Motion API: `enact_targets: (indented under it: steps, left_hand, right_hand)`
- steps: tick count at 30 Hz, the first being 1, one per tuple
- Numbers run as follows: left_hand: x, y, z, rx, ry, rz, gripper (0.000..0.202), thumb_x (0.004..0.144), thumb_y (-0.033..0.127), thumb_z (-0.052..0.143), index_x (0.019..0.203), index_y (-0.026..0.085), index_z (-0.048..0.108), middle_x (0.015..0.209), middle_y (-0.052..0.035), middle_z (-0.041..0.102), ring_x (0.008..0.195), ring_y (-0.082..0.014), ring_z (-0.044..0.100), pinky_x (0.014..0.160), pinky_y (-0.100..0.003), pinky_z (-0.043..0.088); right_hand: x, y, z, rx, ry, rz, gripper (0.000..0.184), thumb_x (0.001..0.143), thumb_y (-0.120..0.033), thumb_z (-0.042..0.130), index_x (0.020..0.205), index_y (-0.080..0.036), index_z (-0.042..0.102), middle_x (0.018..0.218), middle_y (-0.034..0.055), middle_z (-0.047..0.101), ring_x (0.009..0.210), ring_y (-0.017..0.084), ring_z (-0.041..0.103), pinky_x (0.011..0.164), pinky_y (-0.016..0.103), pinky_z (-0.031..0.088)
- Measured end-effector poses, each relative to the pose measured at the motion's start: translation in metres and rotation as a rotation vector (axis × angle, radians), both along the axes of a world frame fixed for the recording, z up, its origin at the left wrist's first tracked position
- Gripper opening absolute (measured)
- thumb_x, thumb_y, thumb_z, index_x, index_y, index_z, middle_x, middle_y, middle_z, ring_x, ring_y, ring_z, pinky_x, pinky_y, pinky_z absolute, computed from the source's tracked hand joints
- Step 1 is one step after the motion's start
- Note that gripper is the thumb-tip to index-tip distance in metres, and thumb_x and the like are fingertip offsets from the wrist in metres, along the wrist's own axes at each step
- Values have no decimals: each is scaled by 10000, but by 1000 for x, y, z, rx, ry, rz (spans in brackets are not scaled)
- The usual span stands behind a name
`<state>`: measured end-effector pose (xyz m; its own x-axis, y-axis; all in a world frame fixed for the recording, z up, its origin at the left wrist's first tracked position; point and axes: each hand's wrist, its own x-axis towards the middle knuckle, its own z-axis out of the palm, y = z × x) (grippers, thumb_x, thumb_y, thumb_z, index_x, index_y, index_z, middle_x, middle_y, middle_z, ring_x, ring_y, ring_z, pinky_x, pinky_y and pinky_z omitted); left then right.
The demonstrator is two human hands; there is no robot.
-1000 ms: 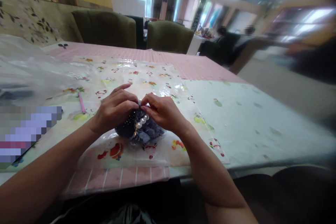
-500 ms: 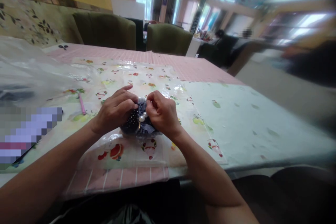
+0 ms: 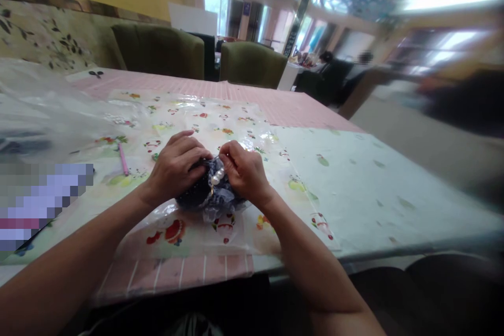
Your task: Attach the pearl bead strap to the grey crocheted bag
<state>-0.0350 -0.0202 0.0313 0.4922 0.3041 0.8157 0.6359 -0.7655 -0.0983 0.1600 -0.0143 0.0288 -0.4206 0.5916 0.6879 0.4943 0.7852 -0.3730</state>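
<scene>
A dark blue, ruffled fabric piece [image 3: 225,197] with sheer frills lies in front of me on the table. A short row of white pearl beads [image 3: 217,176] runs down its middle, with a small gold-coloured bit at the lower end. My left hand [image 3: 179,165] is closed over its dark left part, thumb and fingers pressing the cloth. Close by on the right, my right hand [image 3: 244,170] is pinched at the upper edge near the pearls. Whatever thin thing may be between those fingertips is too small to make out.
A pink pen [image 3: 123,159] lies left of my hands, near a clear plastic bag [image 3: 71,110]. Black-handled scissors [image 3: 96,74] rest at the far left. A printed plastic sheet [image 3: 173,100] covers part of the table. Green chairs [image 3: 252,63] stand behind it; people sit farther back.
My left fingers have moved in and lie flatter over the fabric piece. The piece has turned a little, its frills showing more at the front. My right hand stays pinched beside the pearls.
</scene>
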Motion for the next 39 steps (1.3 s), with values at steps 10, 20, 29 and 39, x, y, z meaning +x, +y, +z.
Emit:
enact_targets:
  steps: [10, 20, 29, 39]
  left_hand:
    - [-5, 1, -2, 78, 26, -19, 105, 844, 129, 607, 880, 228, 604, 816, 17, 654, 774, -123, 632, 1033, -431, 488]
    - [-7, 1, -4, 76, 29, -51, 128, 841, 139, 635, 896, 247, 594, 839, 20, 656, 807, -128, 628, 1058, -427, 470]
    - [-5, -1, -7, 37, 32, -127, 126, 915, 147, 519, 910, 259, 578, 908, 28, 691, 886, -121, 659, 1106, -438, 434]
    - [-17, 7, -9, 223, -193, 88, 110, 846, 164, 667, 860, 270, 638, 947, -14, 615, 955, -178, 580, 835, -363, 541]
  right_hand:
    - [8, 9, 4, -177, 36, 142, 151, 928, -251, 480, 855, -184, 594, 789, 11, 644, 705, 112, 570, 678, 246, 405]
    - [13, 7, 10, -269, 116, 186, 109, 884, -286, 590, 924, -186, 610, 588, -77, 420, 535, 74, 388, 577, 236, 333]
    - [2, -1, 9, -188, 75, 17, 79, 826, -166, 499, 754, -190, 518, 601, -44, 469, 550, 85, 389, 564, 243, 304]
    - [10, 13, 9, -422, 398, 168, 198, 884, -354, 585, 810, -171, 609, 662, -31, 530, 594, 80, 428, 575, 228, 359]
